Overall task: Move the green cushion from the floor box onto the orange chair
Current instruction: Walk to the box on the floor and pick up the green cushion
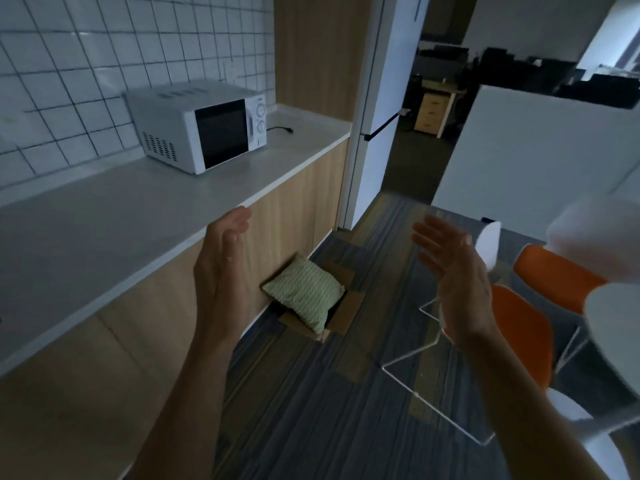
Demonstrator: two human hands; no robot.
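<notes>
A pale green knitted cushion (304,292) lies tilted in an open cardboard box (346,315) on the carpet, close to the wooden cabinet front. Both of my hands are raised in front of me, palms facing each other, well above the box. My left hand (221,268) is to the cushion's left and my right hand (450,268) to its right, both with fingers extended and holding nothing. Two orange chair seats show at the right: a nearer orange chair (519,337) just behind my right wrist, and a farther one (557,275).
A long white countertop (104,230) with a white microwave (201,128) runs along the left. A clear acrylic stand (433,386) rests on the striped carpet between box and chairs. White table edges (620,327) crowd the right. A doorway (408,150) opens ahead.
</notes>
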